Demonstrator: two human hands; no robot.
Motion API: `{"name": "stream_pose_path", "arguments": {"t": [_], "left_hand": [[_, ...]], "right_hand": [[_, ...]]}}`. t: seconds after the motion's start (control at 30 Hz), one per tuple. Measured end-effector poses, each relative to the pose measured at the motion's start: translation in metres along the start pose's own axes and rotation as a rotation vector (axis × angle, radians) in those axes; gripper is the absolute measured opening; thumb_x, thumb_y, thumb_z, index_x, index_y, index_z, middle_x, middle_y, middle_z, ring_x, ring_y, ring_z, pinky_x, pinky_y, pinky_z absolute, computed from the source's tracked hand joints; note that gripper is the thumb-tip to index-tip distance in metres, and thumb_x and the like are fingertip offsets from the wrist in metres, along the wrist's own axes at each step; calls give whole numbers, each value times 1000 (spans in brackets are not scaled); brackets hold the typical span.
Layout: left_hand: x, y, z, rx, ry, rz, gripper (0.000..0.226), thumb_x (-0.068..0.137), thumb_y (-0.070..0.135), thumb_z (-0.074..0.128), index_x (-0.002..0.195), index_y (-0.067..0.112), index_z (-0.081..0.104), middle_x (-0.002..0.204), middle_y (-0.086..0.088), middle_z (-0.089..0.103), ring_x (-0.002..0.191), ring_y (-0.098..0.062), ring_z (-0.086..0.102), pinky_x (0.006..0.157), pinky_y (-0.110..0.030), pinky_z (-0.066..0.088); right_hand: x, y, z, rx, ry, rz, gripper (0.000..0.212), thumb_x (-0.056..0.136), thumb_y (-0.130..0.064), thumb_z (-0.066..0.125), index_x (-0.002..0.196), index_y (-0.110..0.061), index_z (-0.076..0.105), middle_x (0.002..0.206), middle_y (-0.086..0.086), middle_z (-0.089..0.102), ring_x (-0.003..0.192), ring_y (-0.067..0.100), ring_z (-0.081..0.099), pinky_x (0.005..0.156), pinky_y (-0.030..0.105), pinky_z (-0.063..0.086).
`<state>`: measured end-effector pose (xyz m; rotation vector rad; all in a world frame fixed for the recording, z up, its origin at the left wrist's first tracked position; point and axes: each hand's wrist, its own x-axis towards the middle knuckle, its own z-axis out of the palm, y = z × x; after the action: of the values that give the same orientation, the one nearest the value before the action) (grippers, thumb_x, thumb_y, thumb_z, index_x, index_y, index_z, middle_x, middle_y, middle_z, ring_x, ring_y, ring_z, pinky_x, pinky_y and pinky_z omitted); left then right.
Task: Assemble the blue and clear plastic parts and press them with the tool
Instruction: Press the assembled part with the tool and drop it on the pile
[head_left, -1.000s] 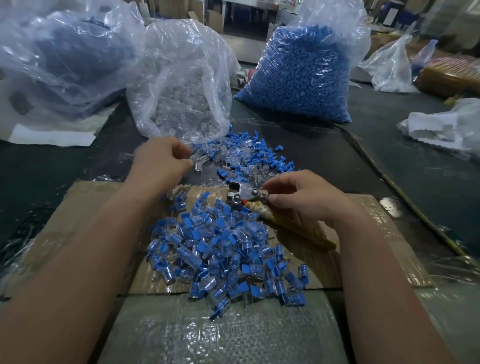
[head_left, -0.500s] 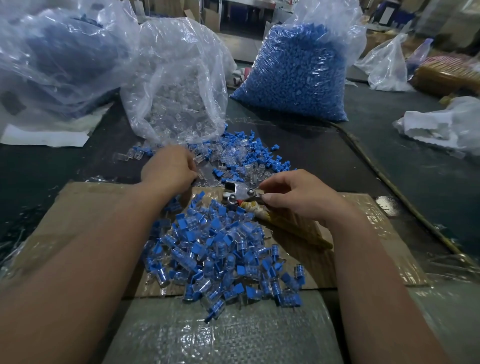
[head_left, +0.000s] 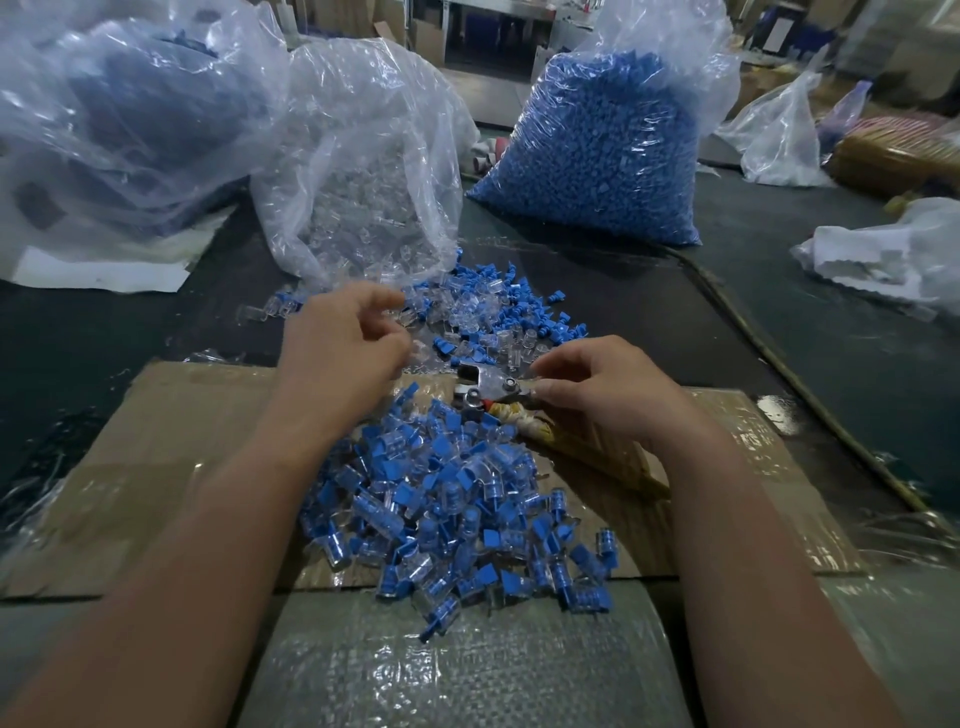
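Left hand: your left hand (head_left: 343, 345) curls over the loose parts (head_left: 483, 317) beyond the cardboard (head_left: 156, 457); whether it holds one, I cannot tell
Right hand: your right hand (head_left: 608, 387) pinches the tool (head_left: 485, 387) at its metal head
Risk: a crooked part could pop from the jaws; a wrist could sweep the finished pile (head_left: 452, 499) off the near edge
Room: bags (head_left: 363, 171) crowd the far side; bare cardboard lies left

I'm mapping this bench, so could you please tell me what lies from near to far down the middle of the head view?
Woven sheet → assembled pile → tool → loose parts → clear-parts bag
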<state>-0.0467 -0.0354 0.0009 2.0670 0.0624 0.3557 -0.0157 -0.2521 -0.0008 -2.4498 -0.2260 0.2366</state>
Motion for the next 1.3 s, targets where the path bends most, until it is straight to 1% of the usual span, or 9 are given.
{"name": "stream_pose_path", "arguments": {"t": [0.13,0.33,0.47,0.67,0.8,0.97,1.1,1.2,1.3], "left_hand": [[-6,0,-3,-95,8,73,26,82,8,65,73,33,64,68,10,64,54,6,55,56,-5,46],[-10,6,-2,-164,16,87,23,85,7,62,73,27,63,54,2,57,40,-3,53,43,-13,46],[-10,7,0,-242,-21,48,24,88,1,57,75,21,62,63,-3,64,50,-8,64,51,-18,53],[-14,7,3,-106,41,77,16,77,20,72,64,22,62,55,5,63,46,-1,61,48,-12,49],[-14,7,3,47,50,102,23,75,13,73,58,21,59,52,7,61,48,-7,61,60,-23,50],[-13,7,5,30,49,93,25,75,5,68,69,27,57,58,0,62,55,-14,63,56,-22,50],[-11,5,5,-50,24,51,27,81,9,66,92,30,55,61,3,64,54,-2,63,62,-24,52],[-12,5,5,-80,3,64,13,83,16,66,84,28,62,62,9,65,54,3,63,53,-12,50],[-12,6,4,-141,-27,78,19,83,15,66,80,34,63,65,7,66,59,0,64,55,-9,51]], "right_hand": [[-1,1,0,33,98,-12,13,87,-24,62,99,-25,67,81,-23,55,78,-6,51,61,12,34],[4,8,-7,56,406,67,8,87,-24,61,82,-30,61,73,-21,55,72,-4,51,60,17,37],[8,17,-11,68,505,151,10,87,-24,59,78,-29,60,73,-16,57,75,3,55,66,23,40],[14,25,-9,61,524,222,9,87,-24,59,80,-27,63,72,-15,56,72,3,52,67,25,38],[18,24,-1,0,472,201,7,87,-22,60,87,-25,66,86,-7,63,84,11,57,73,30,45],[23,23,6,-202,367,178,25,85,-24,63,108,-18,67,110,1,65,103,19,56,80,30,43],[25,22,7,-222,340,202,15,85,-24,63,98,-18,69,104,1,66,89,15,53,73,28,41],[24,21,6,-239,323,201,5,86,-25,62,89,-23,66,100,0,65,93,18,55,79,34,46],[22,20,5,-237,324,182,7,87,-25,62,82,-26,58,94,-3,62,93,19,56,83,39,47]]}}
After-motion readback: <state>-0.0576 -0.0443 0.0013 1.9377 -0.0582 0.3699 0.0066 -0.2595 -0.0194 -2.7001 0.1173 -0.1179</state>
